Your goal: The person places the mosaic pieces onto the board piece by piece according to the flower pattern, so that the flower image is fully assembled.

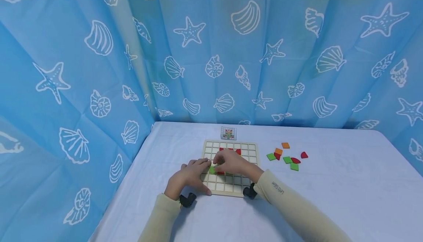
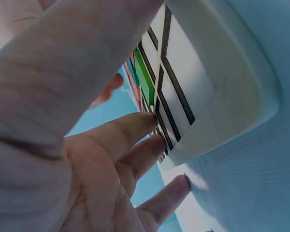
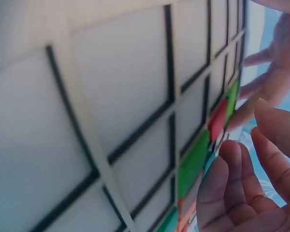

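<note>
A cream wooden grid board (image 1: 228, 188) lies on the white table, with green, red and other coloured tiles in some squares. My left hand (image 1: 191, 174) rests at the board's left edge, fingers spread; in the left wrist view its fingertips touch the rim near a green tile (image 2: 144, 79). Over the middle of the board hovers my right hand (image 1: 232, 162), its fingers loosely bent. The right wrist view shows no piece between those fingers, beside a green tile (image 3: 193, 162) and a red tile (image 3: 217, 120). The hand hides part of the pattern in the head view.
Behind the board lies a small picture card (image 1: 228, 133) with a coloured grid pattern. Loose pieces lie to the right: green squares (image 1: 294, 166), orange squares (image 1: 285, 145) and red rounded pieces (image 1: 304, 155). A blue shell-print curtain (image 1: 211, 87) hangs behind the table.
</note>
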The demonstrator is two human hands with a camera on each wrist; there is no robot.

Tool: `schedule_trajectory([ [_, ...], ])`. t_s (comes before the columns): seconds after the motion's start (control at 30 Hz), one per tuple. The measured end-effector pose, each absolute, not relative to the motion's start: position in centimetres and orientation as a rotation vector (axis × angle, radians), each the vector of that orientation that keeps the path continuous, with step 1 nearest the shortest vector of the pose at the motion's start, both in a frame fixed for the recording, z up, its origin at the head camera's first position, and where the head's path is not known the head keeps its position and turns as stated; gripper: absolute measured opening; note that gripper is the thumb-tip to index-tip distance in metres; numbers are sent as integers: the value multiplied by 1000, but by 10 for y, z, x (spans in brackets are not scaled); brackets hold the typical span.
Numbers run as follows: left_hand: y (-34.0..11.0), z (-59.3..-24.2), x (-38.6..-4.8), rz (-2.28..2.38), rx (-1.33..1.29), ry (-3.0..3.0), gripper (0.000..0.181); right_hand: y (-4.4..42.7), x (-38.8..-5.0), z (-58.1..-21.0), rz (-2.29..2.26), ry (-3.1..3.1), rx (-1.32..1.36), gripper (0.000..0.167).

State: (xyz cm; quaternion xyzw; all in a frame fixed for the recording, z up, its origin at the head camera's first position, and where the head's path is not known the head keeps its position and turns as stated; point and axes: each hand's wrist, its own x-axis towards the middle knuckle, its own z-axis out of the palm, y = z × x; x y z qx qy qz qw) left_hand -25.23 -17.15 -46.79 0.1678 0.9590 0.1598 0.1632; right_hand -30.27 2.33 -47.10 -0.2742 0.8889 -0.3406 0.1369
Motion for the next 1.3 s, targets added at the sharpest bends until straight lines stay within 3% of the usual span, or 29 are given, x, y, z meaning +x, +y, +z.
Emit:
schedule_trajectory([
  [0.4, -170, -471, -252, 479, 419, 2724, 103, 73, -304, -474, -1073, 2521, -832, 21],
  [1.3, -170, -469, -251, 474, 411, 2719, 103, 196, -320, -478, -1070, 2712, -338, 29],
])
